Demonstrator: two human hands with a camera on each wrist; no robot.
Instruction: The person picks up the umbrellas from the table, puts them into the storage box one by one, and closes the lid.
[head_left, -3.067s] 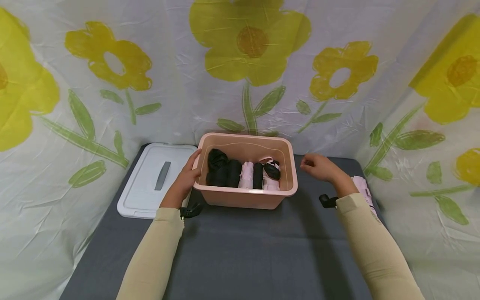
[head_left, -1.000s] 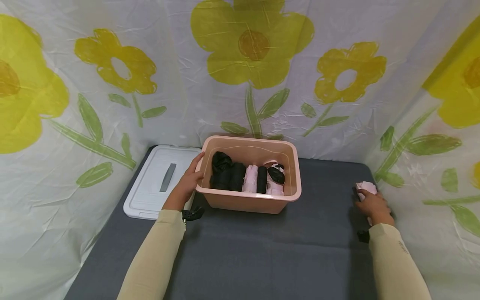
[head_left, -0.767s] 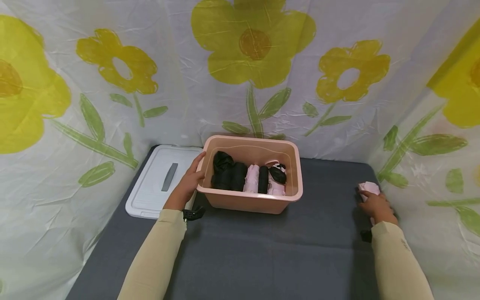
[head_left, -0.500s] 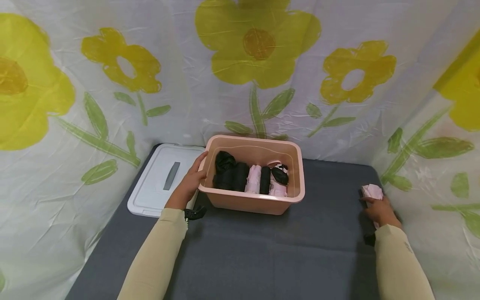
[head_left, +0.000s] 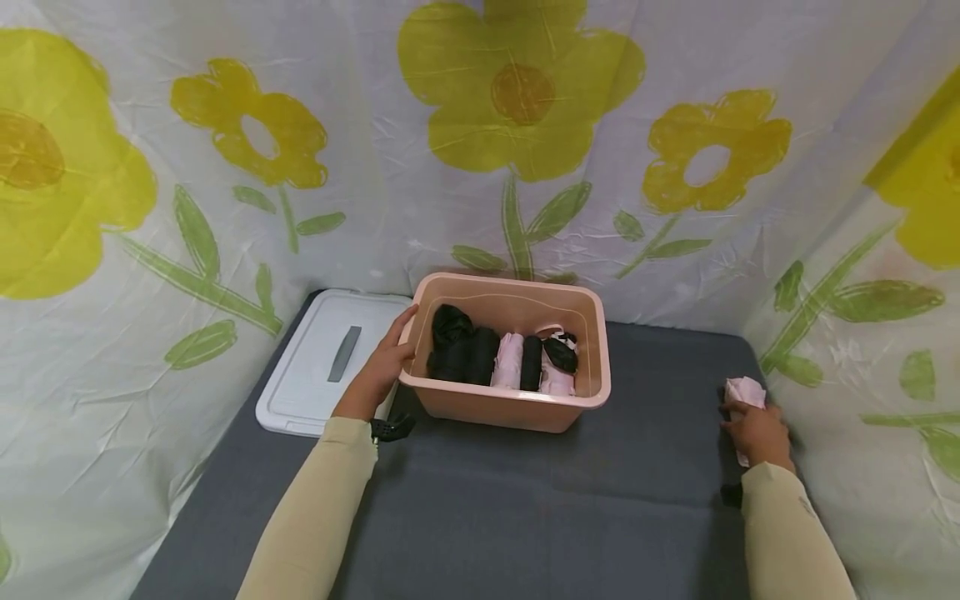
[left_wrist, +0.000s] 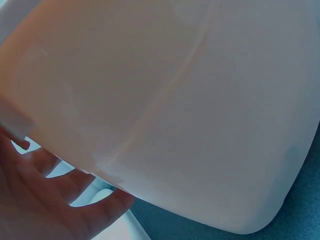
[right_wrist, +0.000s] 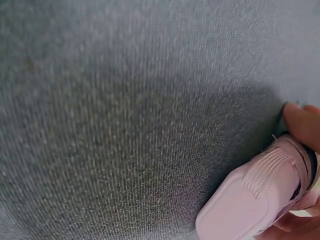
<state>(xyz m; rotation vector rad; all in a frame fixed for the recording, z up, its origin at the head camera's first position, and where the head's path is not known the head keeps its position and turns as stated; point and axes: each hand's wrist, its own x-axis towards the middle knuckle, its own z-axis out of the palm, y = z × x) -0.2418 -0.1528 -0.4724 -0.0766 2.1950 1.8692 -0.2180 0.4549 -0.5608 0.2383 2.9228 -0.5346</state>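
Observation:
A pink plastic storage box [head_left: 495,410] stands at the back of the table, tilted slightly in the head view. My left hand [head_left: 381,367] holds its left end, thumb at the rim; in the left wrist view the fingers [left_wrist: 107,210] lie along the outer wall. At the table's right edge, my right hand [head_left: 759,429] grips a pink compact folding umbrella [head_left: 745,392]. The right wrist view shows the umbrella's flat pink handle [right_wrist: 235,210] with a ribbed strap, thumb and fingers on either side of its folded cloth. The palm side is hidden.
Inside the box stand black rolled bundles [head_left: 471,357], a pink roll [head_left: 508,360], a slim black roll [head_left: 531,364] and a pink bundle with a black top [head_left: 558,379]. A white lid [head_left: 307,367] with a grey handle lies left. A flowered curtain [head_left: 360,208] borders the table [head_left: 585,533].
My right hand has moved from beside the box to the pink umbrella at the right edge and taken hold of it. The left hand stays on the box; the head view has shifted slightly.

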